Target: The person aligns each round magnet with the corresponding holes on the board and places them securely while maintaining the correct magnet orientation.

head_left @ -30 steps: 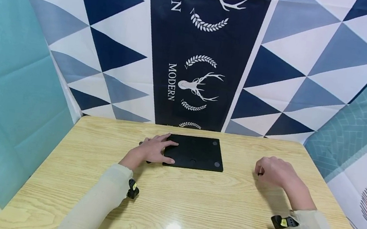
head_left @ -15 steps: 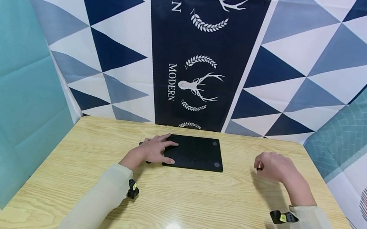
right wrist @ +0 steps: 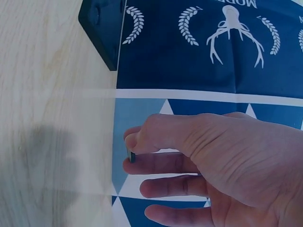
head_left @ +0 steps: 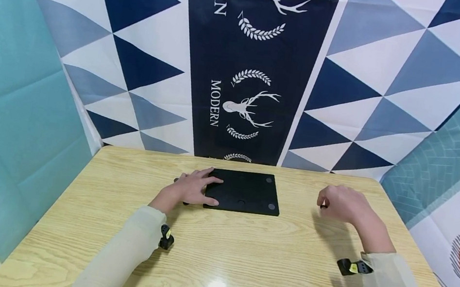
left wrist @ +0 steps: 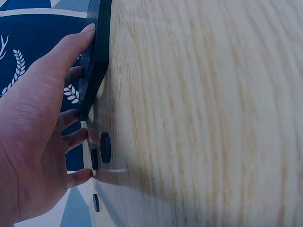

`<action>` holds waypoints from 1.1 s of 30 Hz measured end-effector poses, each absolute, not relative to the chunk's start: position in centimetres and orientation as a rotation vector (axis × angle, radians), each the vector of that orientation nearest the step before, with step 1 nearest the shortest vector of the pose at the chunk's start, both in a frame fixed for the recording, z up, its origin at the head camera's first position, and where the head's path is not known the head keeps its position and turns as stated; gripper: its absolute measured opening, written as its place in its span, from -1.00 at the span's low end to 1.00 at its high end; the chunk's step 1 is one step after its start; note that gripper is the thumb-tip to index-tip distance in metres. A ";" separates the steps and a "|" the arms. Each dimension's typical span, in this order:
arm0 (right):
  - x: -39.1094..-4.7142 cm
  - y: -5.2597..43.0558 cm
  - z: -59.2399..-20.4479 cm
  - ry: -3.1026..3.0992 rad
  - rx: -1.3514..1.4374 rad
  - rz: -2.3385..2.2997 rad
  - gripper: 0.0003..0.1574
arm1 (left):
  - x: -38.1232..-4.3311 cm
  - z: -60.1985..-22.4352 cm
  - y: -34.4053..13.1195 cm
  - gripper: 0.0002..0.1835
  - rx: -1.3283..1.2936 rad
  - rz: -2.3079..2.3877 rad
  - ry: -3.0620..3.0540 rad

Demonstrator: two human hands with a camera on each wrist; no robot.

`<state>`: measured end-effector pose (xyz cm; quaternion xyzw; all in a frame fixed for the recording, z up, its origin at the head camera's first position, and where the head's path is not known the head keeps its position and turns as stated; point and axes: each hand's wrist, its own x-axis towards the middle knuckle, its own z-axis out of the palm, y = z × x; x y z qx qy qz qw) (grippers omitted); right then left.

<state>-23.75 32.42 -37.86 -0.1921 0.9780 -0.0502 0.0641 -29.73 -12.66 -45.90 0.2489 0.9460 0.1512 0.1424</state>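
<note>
A flat black rectangular board (head_left: pixel 247 192) lies near the table's far edge, with round grey spots at its right corners. Across its left end rests my left hand (head_left: pixel 192 187), fingers spread, the thumb on the board. Beside that hand, small black discs (left wrist: pixel 105 147) lie on the table; some are partly hidden by the fingers in the head view. My right hand (head_left: pixel 342 204) is held above the table to the right of the board. It pinches a small dark disc (right wrist: pixel 132 156) between thumb and index finger, the other fingers loosely bent.
The light wood table (head_left: pixel 236 257) ends just behind the board at a patterned cloth (head_left: pixel 249 68) hanging upright. Teal cloth (head_left: pixel 20 99) hangs on the left side, and another printed cloth (head_left: pixel 448 194) on the right. Each sleeve carries a small black wrist device (head_left: pixel 167 237).
My right hand has risen and shifted slightly left and toward the far edge, still pinching the small disc. The left hand and the board have stayed put.
</note>
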 end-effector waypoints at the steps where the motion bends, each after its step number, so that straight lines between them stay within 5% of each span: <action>1: -23.8 32.4 -37.7 2.949 -0.576 -0.155 -0.73 | -29.7 -45.9 -12.7 -0.16 0.719 0.437 2.729; 33: -24.7 31.0 -37.2 2.948 -0.581 -0.100 -0.85 | -29.6 -46.0 -12.7 -0.15 0.736 0.438 2.739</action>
